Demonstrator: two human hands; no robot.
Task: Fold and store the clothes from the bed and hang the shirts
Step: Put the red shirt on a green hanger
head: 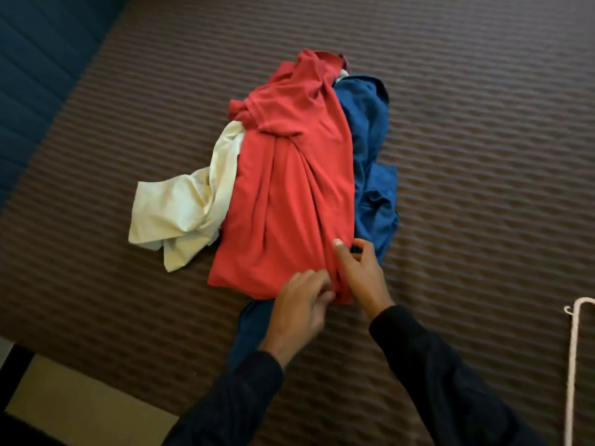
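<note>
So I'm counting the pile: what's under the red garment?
Under the crumpled red cotton garment a cream garment sticks out on one side and a blue garment on the other. Anything else beneath is covered.

Both arms, in dark sleeves, reached in from about 6 o'clock toward 12. The left hand lay palm down, its fingers curled and bunched toward 3 o'clock. Just beside it at 2 o'clock, the right hand had its thumb stretched toward 11 o'clock and its fingers bent at the knuckles.
</note>
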